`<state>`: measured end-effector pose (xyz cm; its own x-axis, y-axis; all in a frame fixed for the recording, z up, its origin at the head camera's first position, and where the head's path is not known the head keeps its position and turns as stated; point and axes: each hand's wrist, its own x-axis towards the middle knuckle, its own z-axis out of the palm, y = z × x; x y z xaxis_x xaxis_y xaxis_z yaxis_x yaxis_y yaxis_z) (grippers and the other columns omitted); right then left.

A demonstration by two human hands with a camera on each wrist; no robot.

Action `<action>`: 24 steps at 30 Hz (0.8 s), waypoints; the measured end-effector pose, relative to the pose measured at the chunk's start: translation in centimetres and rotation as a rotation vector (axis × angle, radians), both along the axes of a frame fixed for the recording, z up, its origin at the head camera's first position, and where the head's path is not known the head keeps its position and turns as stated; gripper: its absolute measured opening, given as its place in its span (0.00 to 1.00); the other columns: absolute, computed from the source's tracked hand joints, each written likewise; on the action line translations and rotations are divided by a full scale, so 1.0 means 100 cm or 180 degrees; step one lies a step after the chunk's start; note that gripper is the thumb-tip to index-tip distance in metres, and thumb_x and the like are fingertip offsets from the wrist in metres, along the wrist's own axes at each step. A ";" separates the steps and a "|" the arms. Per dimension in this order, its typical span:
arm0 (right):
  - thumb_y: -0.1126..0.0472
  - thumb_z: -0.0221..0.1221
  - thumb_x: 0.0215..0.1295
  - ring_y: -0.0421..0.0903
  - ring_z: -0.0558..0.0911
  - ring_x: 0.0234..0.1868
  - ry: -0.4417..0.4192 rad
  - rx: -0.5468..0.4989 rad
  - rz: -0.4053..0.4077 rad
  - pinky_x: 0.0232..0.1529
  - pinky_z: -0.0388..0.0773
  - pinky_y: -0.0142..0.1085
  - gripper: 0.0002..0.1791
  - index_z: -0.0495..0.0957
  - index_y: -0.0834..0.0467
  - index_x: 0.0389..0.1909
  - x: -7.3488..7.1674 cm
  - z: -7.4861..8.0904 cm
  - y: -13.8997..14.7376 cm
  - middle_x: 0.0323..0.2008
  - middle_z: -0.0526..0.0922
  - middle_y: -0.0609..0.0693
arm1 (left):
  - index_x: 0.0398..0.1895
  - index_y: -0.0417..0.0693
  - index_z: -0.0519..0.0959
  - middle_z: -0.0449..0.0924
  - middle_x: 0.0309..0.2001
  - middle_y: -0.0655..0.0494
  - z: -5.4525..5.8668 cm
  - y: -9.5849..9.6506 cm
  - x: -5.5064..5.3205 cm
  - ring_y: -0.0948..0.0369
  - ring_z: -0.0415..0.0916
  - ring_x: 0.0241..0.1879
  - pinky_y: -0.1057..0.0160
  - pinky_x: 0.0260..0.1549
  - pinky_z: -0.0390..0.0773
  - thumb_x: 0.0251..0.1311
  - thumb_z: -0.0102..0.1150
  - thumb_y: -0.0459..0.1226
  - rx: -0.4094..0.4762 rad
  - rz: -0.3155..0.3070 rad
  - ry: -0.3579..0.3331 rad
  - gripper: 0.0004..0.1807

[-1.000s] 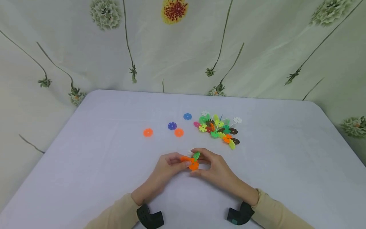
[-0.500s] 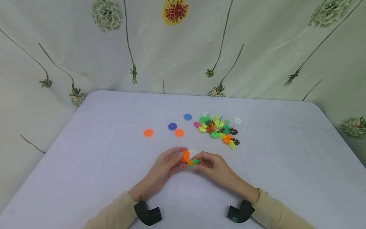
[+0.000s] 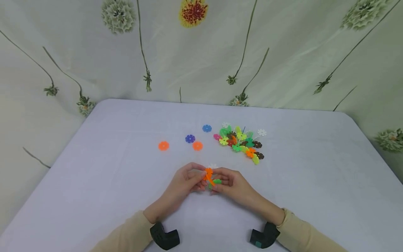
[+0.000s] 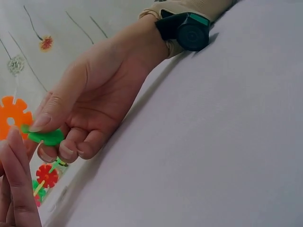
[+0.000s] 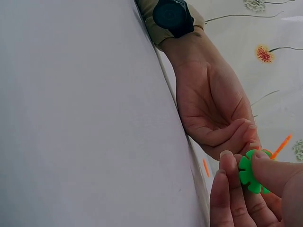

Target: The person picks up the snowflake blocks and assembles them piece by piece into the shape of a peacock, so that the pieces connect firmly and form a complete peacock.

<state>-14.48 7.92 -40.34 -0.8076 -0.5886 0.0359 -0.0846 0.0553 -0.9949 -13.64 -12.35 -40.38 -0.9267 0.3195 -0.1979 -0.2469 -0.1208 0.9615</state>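
My left hand [image 3: 182, 183] holds a small cluster of notched plastic snowflake discs. An orange disc [image 3: 209, 171] stands nearly upright by its thumb, and a second orange disc [image 5: 282, 146] shows edge-on in the right wrist view. Facing it, my right hand [image 3: 237, 183] pinches a green snowflake disc [image 5: 251, 172] between thumb and fingers, right against the orange ones. A white disc [image 3: 212, 166] peeks out behind the orange, partly hidden by the fingertips. Both hands are close together over the near middle of the white table [image 3: 94, 182].
Beyond the hands lies a pile of mixed-colour discs [image 3: 240, 141]. Left of it are single discs: light blue [image 3: 206, 128], dark blue [image 3: 190, 139], orange [image 3: 197, 146] and another orange disc [image 3: 163, 146]. A flower-print cloth [image 3: 201, 63] hangs behind the table.
The held cluster has been turned: its green disc went from the top to below the orange ones. Both hands shifted slightly around it. The loose discs have stayed put.
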 end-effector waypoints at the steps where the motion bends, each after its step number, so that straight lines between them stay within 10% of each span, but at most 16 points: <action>1: 0.74 0.57 0.60 0.51 0.82 0.36 -0.0029 -0.0029 -0.0001 0.39 0.79 0.38 0.24 0.67 0.72 0.58 0.000 0.000 0.000 0.38 0.79 0.60 | 0.52 0.32 0.67 0.79 0.28 0.50 0.001 0.000 0.000 0.60 0.76 0.25 0.67 0.32 0.79 0.65 0.54 0.34 -0.0002 0.0013 0.0001 0.17; 19: 0.62 0.56 0.67 0.46 0.77 0.30 -0.0737 -0.0380 0.0254 0.36 0.77 0.34 0.29 0.59 0.64 0.66 0.004 0.004 -0.002 0.39 0.77 0.57 | 0.70 0.44 0.55 0.77 0.26 0.52 0.004 -0.003 -0.001 0.61 0.71 0.24 0.69 0.32 0.77 0.67 0.51 0.34 0.0051 -0.0347 0.0001 0.30; 24: 0.61 0.54 0.69 0.47 0.78 0.33 -0.0746 -0.0439 0.0187 0.37 0.77 0.33 0.26 0.62 0.64 0.64 0.003 0.003 -0.001 0.42 0.77 0.58 | 0.68 0.51 0.61 0.78 0.33 0.47 0.010 -0.022 -0.021 0.56 0.76 0.31 0.63 0.38 0.78 0.66 0.53 0.46 -0.0564 -0.0378 0.0264 0.29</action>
